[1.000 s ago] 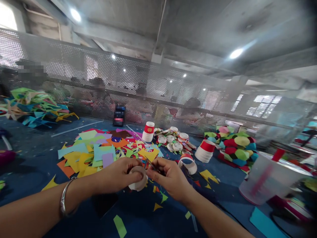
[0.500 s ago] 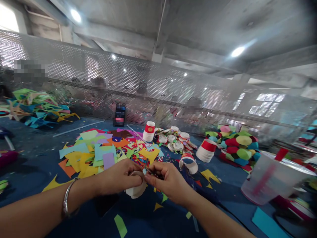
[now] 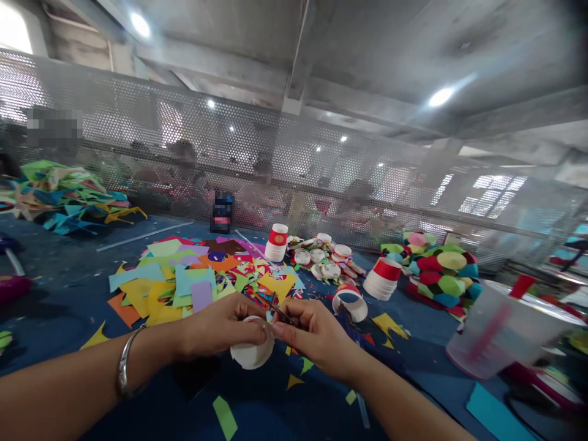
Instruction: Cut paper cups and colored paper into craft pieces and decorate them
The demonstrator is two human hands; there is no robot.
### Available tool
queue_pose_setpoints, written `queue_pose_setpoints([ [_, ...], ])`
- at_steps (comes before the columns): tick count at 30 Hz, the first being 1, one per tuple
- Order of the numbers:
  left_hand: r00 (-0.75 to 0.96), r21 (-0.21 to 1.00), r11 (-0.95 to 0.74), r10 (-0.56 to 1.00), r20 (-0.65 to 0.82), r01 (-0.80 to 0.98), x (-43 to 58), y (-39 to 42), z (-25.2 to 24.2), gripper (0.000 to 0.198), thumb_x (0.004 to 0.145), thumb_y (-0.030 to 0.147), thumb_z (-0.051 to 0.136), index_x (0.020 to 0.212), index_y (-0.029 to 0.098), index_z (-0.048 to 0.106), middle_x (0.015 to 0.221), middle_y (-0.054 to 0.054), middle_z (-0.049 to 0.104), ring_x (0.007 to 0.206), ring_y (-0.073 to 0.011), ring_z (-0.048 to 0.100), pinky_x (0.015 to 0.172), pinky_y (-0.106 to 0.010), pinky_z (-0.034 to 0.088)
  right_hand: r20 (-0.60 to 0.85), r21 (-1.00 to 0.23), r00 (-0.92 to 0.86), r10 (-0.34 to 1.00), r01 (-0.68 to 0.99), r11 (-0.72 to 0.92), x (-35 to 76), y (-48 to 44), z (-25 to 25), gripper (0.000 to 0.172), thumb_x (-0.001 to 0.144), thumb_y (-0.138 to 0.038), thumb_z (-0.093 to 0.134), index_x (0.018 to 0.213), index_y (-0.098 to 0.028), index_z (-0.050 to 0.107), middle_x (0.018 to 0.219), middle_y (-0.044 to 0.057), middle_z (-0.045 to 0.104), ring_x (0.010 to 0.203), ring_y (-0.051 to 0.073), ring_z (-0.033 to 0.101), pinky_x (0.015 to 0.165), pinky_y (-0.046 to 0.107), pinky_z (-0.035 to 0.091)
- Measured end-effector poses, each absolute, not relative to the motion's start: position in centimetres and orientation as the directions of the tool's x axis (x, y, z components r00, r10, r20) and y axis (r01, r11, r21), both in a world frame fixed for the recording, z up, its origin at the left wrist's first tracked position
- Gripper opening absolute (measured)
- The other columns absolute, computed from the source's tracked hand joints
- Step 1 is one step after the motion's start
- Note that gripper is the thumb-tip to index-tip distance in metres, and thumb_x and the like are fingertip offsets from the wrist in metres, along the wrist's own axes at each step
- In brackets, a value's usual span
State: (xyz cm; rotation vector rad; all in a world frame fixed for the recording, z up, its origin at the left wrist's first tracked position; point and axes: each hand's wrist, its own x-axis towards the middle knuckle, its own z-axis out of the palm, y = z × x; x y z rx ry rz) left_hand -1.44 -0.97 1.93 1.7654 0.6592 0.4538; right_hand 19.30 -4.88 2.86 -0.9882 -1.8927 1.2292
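My left hand point(image 3: 229, 327), with a silver bangle at its wrist, is closed on a white paper cup point(image 3: 252, 355), thumb over the near side and fingers behind. Just to the right, my right hand point(image 3: 312, 334) pinches a thin dark metal tool point(image 3: 283, 313), whose tip points up and left beside the cup's edge. What kind of tool it is cannot be made out. Behind both hands lies a heap of coloured paper scraps point(image 3: 193, 291).
Stacked red-and-white cups point(image 3: 276, 243) stand behind, others point(image 3: 382, 278) at right. A cut cup ring point(image 3: 350, 304) lies near my right hand. Colourful paper balls point(image 3: 448, 272) and a translucent bucket point(image 3: 496, 337) are at right. A perforated metal screen point(image 3: 294, 153) runs behind.
The cup in my left hand has shifted slightly left and shows more of its white face. My right hand and the tool have moved a little to the right.
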Motion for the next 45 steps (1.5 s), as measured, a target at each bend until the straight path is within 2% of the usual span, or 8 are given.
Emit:
queue_pose_setpoints([
  [4, 0.789, 0.96, -0.208, 0.614, -0.019, 0.185, -1.4, -1.2, 2.2, 0.025, 0.081, 0.036, 0.057, 0.067, 0.015, 0.056, 0.056, 0.006, 0.039, 0.051, -0.0085, 0.034, 0.048, -0.023, 0.023, 0.107, -0.951, -0.516, 0.85, 0.197, 0.239, 19.3, -5.0, 3.1, 0.033, 0.086, -0.048, 0.067, 0.078, -0.018, 0.057, 0.063, -0.006, 0.041, 0.052, 0.008, 0.03, 0.045, 0.024, 0.019],
  [7, 0.803, 0.93, -0.325, 0.593, 0.06, 0.171, -1.5, -1.5, 2.5, 0.028, 0.086, 0.037, 0.055, 0.067, 0.016, 0.053, 0.061, 0.005, 0.041, 0.056, -0.0091, 0.036, 0.051, -0.023, 0.026, 0.107, -0.953, -0.549, 0.829, 0.18, 0.242, 19.6, -5.1, 3.2, 0.031, 0.088, -0.047, 0.065, 0.08, -0.019, 0.056, 0.061, -0.007, 0.039, 0.051, 0.008, 0.028, 0.045, 0.025, 0.019],
  [11, 0.809, 0.768, -0.611, 0.542, 0.228, 0.192, -1.8, -2.1, 3.1, 0.032, 0.093, 0.035, 0.048, 0.068, 0.016, 0.052, 0.067, 0.002, 0.048, 0.064, -0.0109, 0.043, 0.06, -0.025, 0.033, 0.128, -0.945, -0.573, 0.809, 0.177, 0.275, 19.8, -5.2, 3.3, 0.028, 0.092, -0.044, 0.061, 0.081, -0.018, 0.055, 0.064, -0.006, 0.04, 0.053, 0.008, 0.03, 0.046, 0.024, 0.021],
  [14, 0.784, 0.676, -0.705, 0.537, 0.31, 0.216, -1.8, -2.0, 3.0, 0.028, 0.094, 0.032, 0.049, 0.072, 0.016, 0.056, 0.071, 0.001, 0.051, 0.068, -0.0118, 0.047, 0.064, -0.025, 0.034, 0.176, -0.923, -0.539, 0.824, 0.202, 0.329, 19.8, -5.1, 3.3, 0.028, 0.093, -0.042, 0.059, 0.081, -0.018, 0.055, 0.066, -0.005, 0.04, 0.055, 0.009, 0.032, 0.048, 0.024, 0.024],
  [18, 0.696, 0.751, -0.628, 0.632, 0.342, 0.201, -1.5, -1.2, 2.5, 0.026, 0.094, 0.034, 0.05, 0.075, 0.017, 0.053, 0.07, 0.003, 0.047, 0.066, -0.0105, 0.043, 0.06, -0.023, 0.033, 0.297, -0.866, -0.43, 0.853, 0.254, 0.43, 19.8, -4.7, 3.3, 0.028, 0.094, -0.04, 0.06, 0.078, -0.018, 0.055, 0.069, -0.004, 0.042, 0.061, 0.01, 0.035, 0.054, 0.025, 0.029],
  [22, 0.638, 0.823, -0.539, 0.7, 0.32, 0.178, -1.2, -0.9, 2.4, 0.032, 0.094, 0.036, 0.047, 0.068, 0.018, 0.047, 0.064, 0.005, 0.039, 0.059, -0.0094, 0.036, 0.054, -0.023, 0.029, 0.33, -0.815, -0.409, 0.851, 0.331, 0.475, 20.1, -4.4, 2.9, 0.03, 0.094, -0.045, 0.058, 0.083, -0.018, 0.056, 0.071, -0.004, 0.042, 0.064, 0.011, 0.037, 0.057, 0.025, 0.03],
  [32, 0.608, 0.657, -0.702, 0.656, 0.447, 0.274, -1.5, -1.1, 2.1, 0.02, 0.09, 0.026, 0.053, 0.072, 0.018, 0.056, 0.069, 0.004, 0.049, 0.065, -0.0099, 0.044, 0.059, -0.023, 0.034, 0.378, -0.618, -0.435, 0.817, 0.538, 0.573, 19.9, -5.1, 2.9, 0.033, 0.098, -0.048, 0.05, 0.081, -0.02, 0.053, 0.068, -0.004, 0.044, 0.061, 0.011, 0.039, 0.056, 0.025, 0.03],
  [45, 0.619, 0.662, -0.701, 0.65, 0.441, 0.266, -1.5, -1.3, 2.1, 0.025, 0.091, 0.033, 0.058, 0.071, 0.017, 0.056, 0.07, 0.003, 0.05, 0.068, -0.011, 0.045, 0.062, -0.025, 0.033, 0.42, -0.54, -0.463, 0.781, 0.564, 0.625, 19.9, -5.8, 3.2, 0.031, 0.098, -0.041, 0.05, 0.074, -0.022, 0.047, 0.061, -0.005, 0.043, 0.053, 0.01, 0.039, 0.051, 0.027, 0.03],
])
